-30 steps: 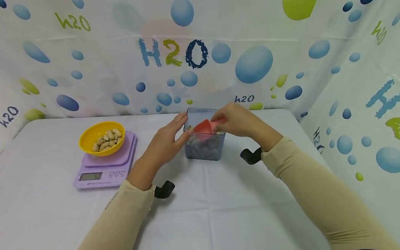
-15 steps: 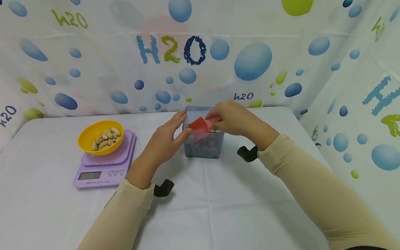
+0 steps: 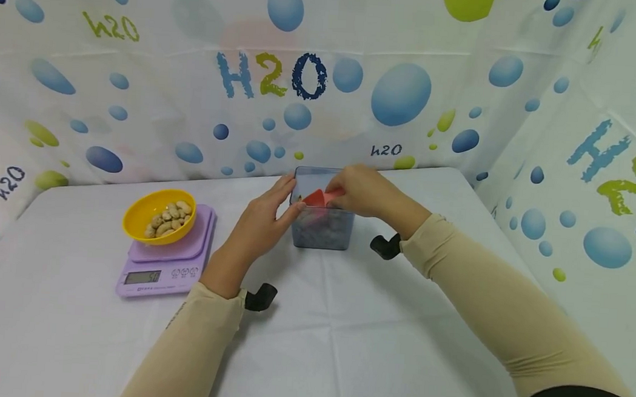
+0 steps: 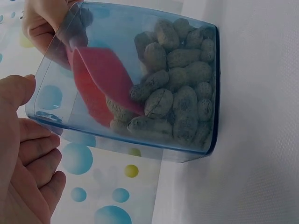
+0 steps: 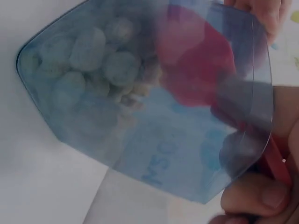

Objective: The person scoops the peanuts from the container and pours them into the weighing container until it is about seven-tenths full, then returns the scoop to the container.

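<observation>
While the right hand [image 3: 364, 191] pinches a scoop [image 3: 314, 199], the spread left hand [image 3: 262, 220] touches a tub [image 3: 322, 232] below "H2O" lettering [image 3: 271, 75].

red scoop [image 4: 108, 77] — tilted against peanuts [image 4: 184, 109]

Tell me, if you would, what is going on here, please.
A person's right hand grips a red scoop, its head down against the peanuts inside a see-through bluish container. The left hand rests at the container's rim. Off to the left, a yellow bowl with more peanuts sits on a purple scale. The scoop is not yet lifted out.
</observation>
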The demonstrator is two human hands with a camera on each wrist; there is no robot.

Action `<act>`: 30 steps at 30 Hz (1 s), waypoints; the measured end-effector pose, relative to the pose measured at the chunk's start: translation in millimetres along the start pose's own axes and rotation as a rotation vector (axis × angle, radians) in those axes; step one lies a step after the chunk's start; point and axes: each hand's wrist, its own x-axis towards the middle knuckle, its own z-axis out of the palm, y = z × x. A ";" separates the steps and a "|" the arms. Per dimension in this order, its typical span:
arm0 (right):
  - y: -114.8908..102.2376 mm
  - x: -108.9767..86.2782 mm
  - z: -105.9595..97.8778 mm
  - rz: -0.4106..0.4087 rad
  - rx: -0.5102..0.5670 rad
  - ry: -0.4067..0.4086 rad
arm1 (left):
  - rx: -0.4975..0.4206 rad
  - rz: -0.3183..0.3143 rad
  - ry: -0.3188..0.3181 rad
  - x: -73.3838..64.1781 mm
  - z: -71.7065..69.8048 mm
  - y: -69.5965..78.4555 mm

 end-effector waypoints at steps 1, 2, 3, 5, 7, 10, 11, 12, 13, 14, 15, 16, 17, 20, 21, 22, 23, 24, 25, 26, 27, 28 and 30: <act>-1.4 0.5 0.2 0.012 -0.012 0.001 | -0.001 -0.003 0.000 0.7 -0.1 0.1; -3.1 1.3 0.2 0.017 -0.032 0.006 | -0.004 -0.006 0.000 1.2 -0.5 0.2; -5.3 2.3 -0.2 0.017 -0.058 0.008 | -0.005 -0.010 0.000 1.5 -1.2 0.6; -9.4 5.2 -1.9 0.005 -0.092 0.004 | -0.006 -0.013 0.005 2.2 -2.0 0.6; -11.9 8.2 -4.7 -0.007 -0.106 -0.009 | -0.010 -0.013 0.004 2.7 -2.8 1.1; -12.3 11.9 -8.4 -0.014 -0.095 -0.027 | -0.015 -0.009 0.000 4.5 -2.5 1.2; -11.9 12.5 -9.0 -0.011 -0.092 -0.027 | -0.016 -0.010 -0.003 5.0 -2.7 1.5; -11.3 13.1 -9.1 -0.008 -0.087 -0.025 | -0.017 -0.014 -0.007 5.5 -3.0 1.9; -10.6 13.7 -9.0 -0.006 -0.082 -0.020 | -0.018 -0.018 -0.009 6.1 -3.3 2.0; -9.6 14.1 -8.6 -0.003 -0.074 -0.017 | -0.018 -0.022 -0.009 6.6 -3.8 2.1; -8.2 14.4 -7.9 -0.002 -0.059 -0.013 | -0.020 -0.026 -0.009 7.0 -4.1 2.1; -6.3 14.7 -7.0 0.005 -0.035 -0.010 | -0.019 -0.030 -0.011 7.4 -4.6 2.1; -4.1 14.9 -6.1 0.015 -0.007 -0.006 | -0.019 -0.032 -0.012 7.8 -5.0 2.1; 4.3 14.6 -2.9 0.051 0.078 0.004 | -0.017 -0.033 -0.024 9.7 -5.6 2.0; 6.9 14.3 -2.3 0.064 0.110 0.011 | -0.016 -0.033 -0.030 10.3 -5.7 2.2; 9.0 13.8 -1.9 0.080 0.136 0.019 | -0.015 -0.033 -0.035 11.2 -5.8 2.5; 10.4 13.3 -1.7 0.093 0.151 0.027 | -0.014 -0.034 -0.038 11.9 -5.9 2.9; 11.3 12.9 -1.4 0.103 0.159 0.035 | -0.015 -0.035 -0.040 12.6 -6.1 3.2; 11.4 12.7 -1.5 0.109 0.163 0.043 | -0.014 -0.038 -0.040 13.2 -6.3 3.5; 10.9 12.8 -1.4 0.113 0.160 0.050 | -0.015 -0.040 -0.039 13.6 -6.5 3.7; 9.9 13.1 -1.3 0.112 0.150 0.054 | -0.015 -0.042 -0.038 13.9 -6.8 3.8; 8.6 13.7 -1.0 0.112 0.139 0.056 | -0.016 -0.042 -0.035 14.2 -7.0 3.8; 5.9 15.5 -0.2 0.107 0.119 0.055 | -0.017 -0.045 -0.034 14.4 -7.4 3.7</act>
